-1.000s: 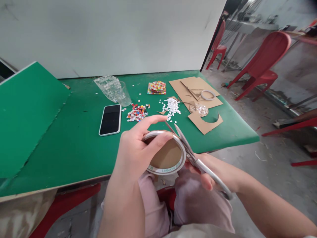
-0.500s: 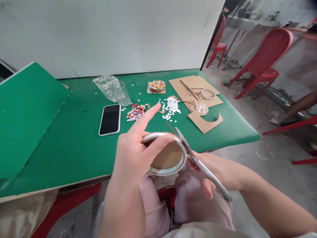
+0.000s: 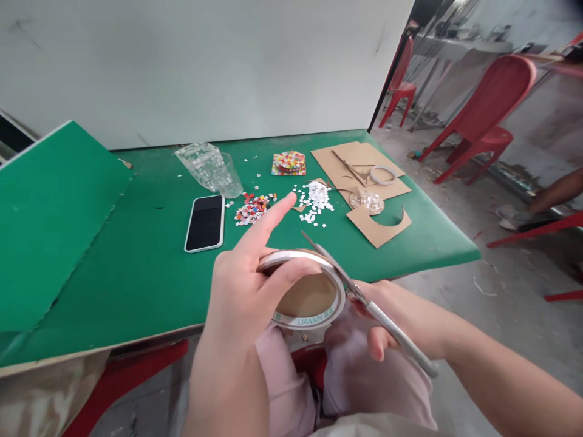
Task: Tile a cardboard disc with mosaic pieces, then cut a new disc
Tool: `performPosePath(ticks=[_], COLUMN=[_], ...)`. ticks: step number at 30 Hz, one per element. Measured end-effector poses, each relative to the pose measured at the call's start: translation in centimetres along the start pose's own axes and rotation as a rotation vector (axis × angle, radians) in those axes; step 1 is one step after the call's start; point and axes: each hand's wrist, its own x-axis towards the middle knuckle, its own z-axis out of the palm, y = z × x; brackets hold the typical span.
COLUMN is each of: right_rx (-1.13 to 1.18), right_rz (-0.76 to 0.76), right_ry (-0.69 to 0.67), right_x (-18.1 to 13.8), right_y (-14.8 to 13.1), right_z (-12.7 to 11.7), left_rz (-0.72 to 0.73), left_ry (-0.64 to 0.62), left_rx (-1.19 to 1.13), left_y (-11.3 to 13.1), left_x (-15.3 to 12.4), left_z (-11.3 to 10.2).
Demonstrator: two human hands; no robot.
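My left hand [image 3: 248, 291] grips a roll of white tape [image 3: 314, 314] with a brown cardboard disc inside it, thumb across the top rim and index finger stretched out toward the table. My right hand [image 3: 387, 318] is wrapped round the handles of metal scissors [image 3: 350, 285]. The blades lie nearly closed along the roll's right rim, tips pointing up and left. Both hands hover above my lap, just in front of the green table's [image 3: 150, 273] front edge.
On the table lie a black phone [image 3: 205, 222], a clear faceted cup [image 3: 210, 167] on its side, heaps of coloured tiles [image 3: 252, 209] and white tiles [image 3: 315, 195], a stack of mosaic coasters [image 3: 289, 162], and cardboard sheets [image 3: 364, 173] with a tape ring [image 3: 382, 175]. Red chairs [image 3: 483, 115] stand at right.
The scissor blades have closed against the roll's rim. My left index finger has lifted and straightened. Another person's arm appeared at the far right.
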Motion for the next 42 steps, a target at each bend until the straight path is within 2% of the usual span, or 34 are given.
performPosePath(ticks=[11,18,24,32,42], right_rx=[0.074,0.140,0.102,0.098,0.106], right_rz=[0.015,-0.105,-0.122,-0.018,-0.046], right_ry=[0.042,-0.111,-0.107,-0.058,-0.016], right_x=[0.1,-0.4,-0.5,-0.4,-0.3], right_y=[0.2,-0.3,-0.1,-0.5,0.5], right_z=[0.2,-1.4,-1.6,-1.1,-0.9], left_rz=[-0.039,-0.032,-0.029,-0.027,-0.046], left_ry=[0.000,-0.063,-0.078,-0.054,-0.081], left_rx=[-0.010,0.003,0.007,0.010,0.000], left_y=[0.1,0.2,0.2,0.0,0.0], left_x=[0.0,0.1,0.0,-0.1,-0.1], left_z=[0.0,-0.1,-0.1,-0.2,-0.2])
